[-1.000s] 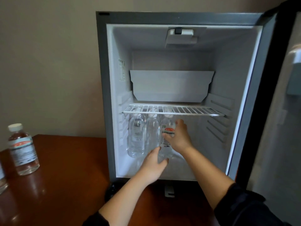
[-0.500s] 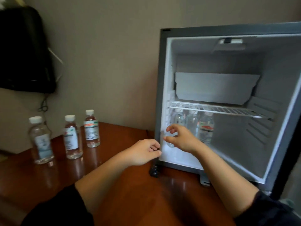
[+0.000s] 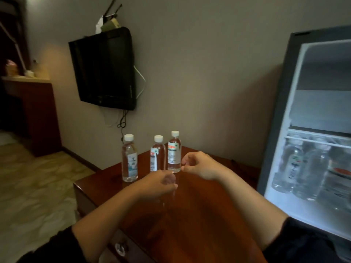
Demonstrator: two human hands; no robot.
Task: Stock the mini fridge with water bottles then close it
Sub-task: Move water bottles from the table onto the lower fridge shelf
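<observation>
Three clear water bottles with white caps stand in a row on the wooden table point(image 3: 199, 215): the left bottle point(image 3: 129, 158), the middle bottle point(image 3: 157, 154) and the right bottle point(image 3: 174, 151). My left hand point(image 3: 158, 184) hovers just in front of the middle bottle with loosely curled fingers, holding nothing. A little to the right of the right bottle, my right hand point(image 3: 199, 165) hangs over the table, fingers curled and empty. The mini fridge point(image 3: 281, 111) stands open at the right edge, with bottles point(image 3: 303, 168) under its wire shelf point(image 3: 319, 141).
A black television point(image 3: 104, 69) hangs on the wall above the table's far end, cables trailing below it. A wooden counter point(image 3: 34, 111) stands at the far left. The tiled floor point(image 3: 38, 196) lies left of the table's edge.
Both hands have left the fridge and moved left over the table toward the three standing bottles. The view has swung left, so the fridge now sits at the right edge.
</observation>
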